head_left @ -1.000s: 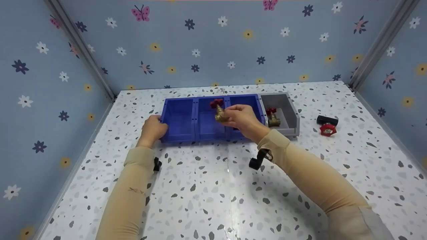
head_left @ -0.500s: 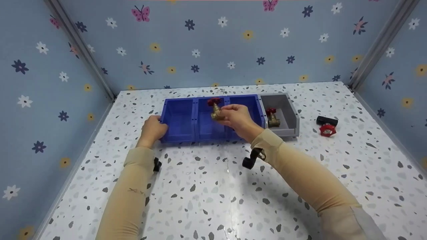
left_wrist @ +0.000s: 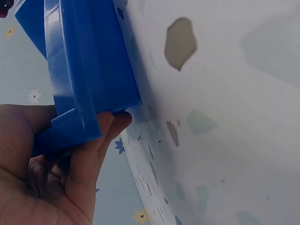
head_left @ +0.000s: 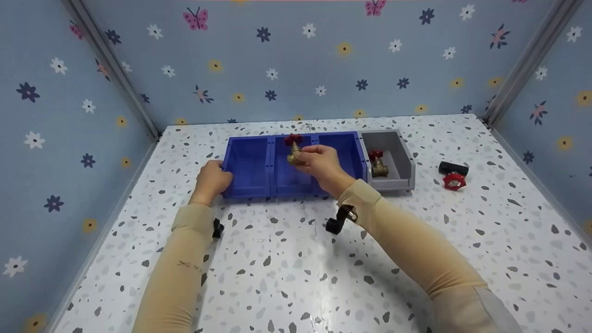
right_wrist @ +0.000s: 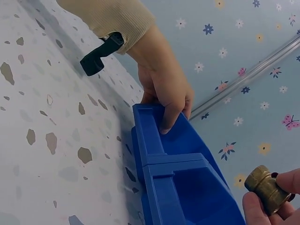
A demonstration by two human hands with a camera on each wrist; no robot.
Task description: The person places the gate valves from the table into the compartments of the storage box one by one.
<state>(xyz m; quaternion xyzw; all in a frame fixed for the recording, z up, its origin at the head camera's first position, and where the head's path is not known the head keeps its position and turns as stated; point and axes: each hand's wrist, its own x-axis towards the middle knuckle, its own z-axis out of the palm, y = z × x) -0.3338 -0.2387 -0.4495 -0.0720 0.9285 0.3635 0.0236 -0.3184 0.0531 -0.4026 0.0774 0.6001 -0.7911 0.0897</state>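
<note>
My left hand [head_left: 212, 179] grips the side wall of the leftmost blue bin [head_left: 249, 166]. In the left wrist view, the bin's edge [left_wrist: 70, 136] lies between thumb and fingers. Over the middle blue bin [head_left: 296, 185], my right hand [head_left: 323, 166] pinches a brass gate valve [head_left: 292, 158]. Its red handwheel [head_left: 293, 139] points up and away from me. Brass pipe threading shows on the valve body [right_wrist: 265, 190] in the right wrist view, while its handwheel is out of that view. Part of the right-hand blue bin [head_left: 340, 141] is hidden behind my right hand.
A grey bin [head_left: 393, 157] closes the row on the right, with another brass valve [head_left: 379, 168] in it. Farther right on the speckled table [head_left: 277, 277] lies a black fitting [head_left: 453, 168] with a red handwheel [head_left: 454, 181]. A flowered wall [head_left: 296, 60] stands behind.
My right hand has moved a little to the left with the valve, going deeper over the middle blue bin. The left hand has stayed on its bin.
</note>
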